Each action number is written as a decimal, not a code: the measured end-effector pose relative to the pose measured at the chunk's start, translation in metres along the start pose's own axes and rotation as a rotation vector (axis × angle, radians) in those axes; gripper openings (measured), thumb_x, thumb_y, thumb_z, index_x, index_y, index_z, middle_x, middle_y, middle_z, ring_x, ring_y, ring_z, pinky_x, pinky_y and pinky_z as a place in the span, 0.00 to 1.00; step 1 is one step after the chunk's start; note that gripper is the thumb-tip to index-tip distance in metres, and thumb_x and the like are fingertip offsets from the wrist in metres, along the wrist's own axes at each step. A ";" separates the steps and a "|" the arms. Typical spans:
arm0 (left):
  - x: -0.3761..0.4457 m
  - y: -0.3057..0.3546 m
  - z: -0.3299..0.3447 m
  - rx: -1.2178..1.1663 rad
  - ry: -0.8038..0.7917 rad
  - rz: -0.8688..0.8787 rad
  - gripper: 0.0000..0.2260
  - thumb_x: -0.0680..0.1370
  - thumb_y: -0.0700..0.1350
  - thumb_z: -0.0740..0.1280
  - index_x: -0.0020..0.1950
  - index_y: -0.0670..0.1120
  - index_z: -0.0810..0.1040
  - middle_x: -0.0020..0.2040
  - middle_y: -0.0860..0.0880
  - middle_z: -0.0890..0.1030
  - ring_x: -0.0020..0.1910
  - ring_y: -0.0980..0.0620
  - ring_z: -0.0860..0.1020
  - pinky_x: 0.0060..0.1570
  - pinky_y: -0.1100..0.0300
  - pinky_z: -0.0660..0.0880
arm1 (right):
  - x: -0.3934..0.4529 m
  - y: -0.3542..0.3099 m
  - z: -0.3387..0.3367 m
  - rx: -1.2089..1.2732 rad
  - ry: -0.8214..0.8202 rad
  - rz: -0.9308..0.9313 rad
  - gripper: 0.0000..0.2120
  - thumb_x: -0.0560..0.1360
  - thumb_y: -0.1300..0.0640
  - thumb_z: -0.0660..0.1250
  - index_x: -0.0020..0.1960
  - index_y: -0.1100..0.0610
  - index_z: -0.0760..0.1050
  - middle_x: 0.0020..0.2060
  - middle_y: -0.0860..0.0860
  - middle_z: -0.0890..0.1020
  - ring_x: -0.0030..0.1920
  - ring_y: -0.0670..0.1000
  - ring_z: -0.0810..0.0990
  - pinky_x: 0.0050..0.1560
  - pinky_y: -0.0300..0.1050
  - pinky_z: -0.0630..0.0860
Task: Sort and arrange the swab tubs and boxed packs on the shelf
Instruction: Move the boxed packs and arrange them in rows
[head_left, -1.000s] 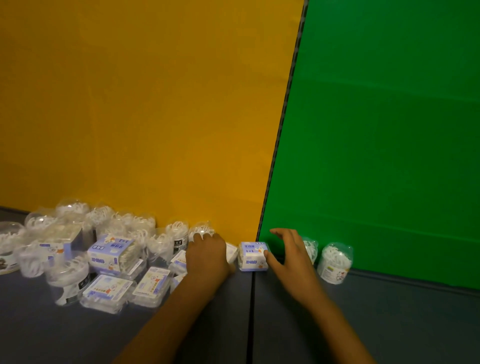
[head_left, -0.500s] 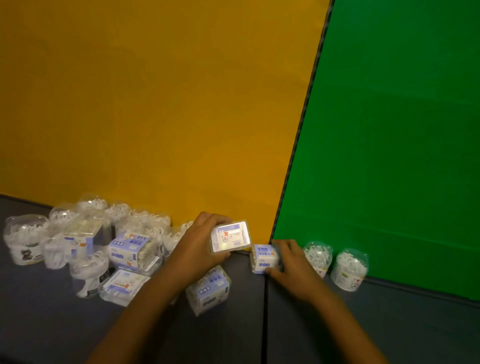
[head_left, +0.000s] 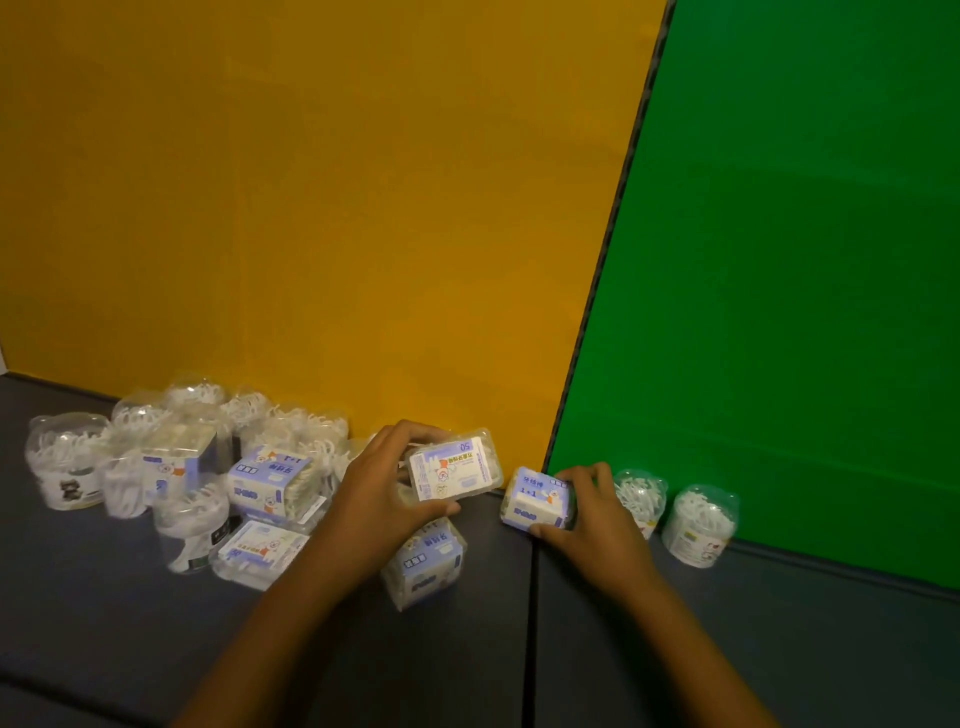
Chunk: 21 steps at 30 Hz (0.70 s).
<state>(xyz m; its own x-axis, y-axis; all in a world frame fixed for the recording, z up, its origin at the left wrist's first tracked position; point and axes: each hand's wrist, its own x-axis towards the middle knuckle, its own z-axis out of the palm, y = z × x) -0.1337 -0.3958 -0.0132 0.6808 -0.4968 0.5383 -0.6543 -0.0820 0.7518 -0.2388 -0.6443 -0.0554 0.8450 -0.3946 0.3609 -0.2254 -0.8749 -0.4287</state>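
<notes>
Early stage: 2 swab tubs (head_left: 675, 514) placed right; L hand (head_left: 384, 499) gripping flat pack (head_left: 454, 470), R hand (head_left: 592, 514) holding boxed pack (head_left: 537, 499); left pile (head_left: 208, 478) unsorted.

The light here is dim and warm, and my view looks underexposed. The yellow wall (head_left: 311, 208) glows brightest near its middle and darkens toward the far left corner; the green wall (head_left: 805, 260) stays evenly lit. The dark shelf (head_left: 130, 623) swallows most shadows. The clear tubs (head_left: 67, 457) at the left smear with motion blur, and their lids catch faint glare. Straight edges bow toward the borders of the wide-angle view.
</notes>
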 end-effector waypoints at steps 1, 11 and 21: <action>-0.001 0.006 0.002 -0.040 0.007 -0.023 0.27 0.65 0.42 0.80 0.56 0.59 0.71 0.57 0.61 0.75 0.55 0.68 0.74 0.48 0.69 0.76 | -0.004 0.000 -0.006 0.014 0.035 -0.017 0.29 0.69 0.45 0.76 0.62 0.50 0.67 0.54 0.46 0.64 0.49 0.46 0.75 0.44 0.43 0.76; -0.018 0.077 0.061 -0.279 -0.046 -0.065 0.25 0.67 0.38 0.77 0.58 0.51 0.71 0.58 0.53 0.78 0.51 0.62 0.80 0.44 0.62 0.79 | -0.071 0.034 -0.105 0.043 0.245 -0.032 0.29 0.66 0.48 0.77 0.63 0.48 0.68 0.57 0.45 0.65 0.50 0.47 0.77 0.48 0.47 0.79; -0.072 0.171 0.167 -0.562 -0.111 -0.176 0.15 0.73 0.33 0.70 0.56 0.41 0.71 0.52 0.43 0.79 0.46 0.45 0.83 0.32 0.54 0.81 | -0.195 0.114 -0.211 0.019 0.345 0.058 0.28 0.67 0.52 0.79 0.62 0.47 0.69 0.55 0.45 0.66 0.48 0.44 0.75 0.48 0.43 0.77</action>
<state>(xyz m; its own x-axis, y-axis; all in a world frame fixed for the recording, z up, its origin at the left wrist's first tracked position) -0.3495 -0.5185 0.0128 0.7049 -0.6068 0.3673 -0.2397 0.2836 0.9285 -0.5310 -0.7263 -0.0002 0.6166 -0.5183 0.5926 -0.2565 -0.8439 -0.4712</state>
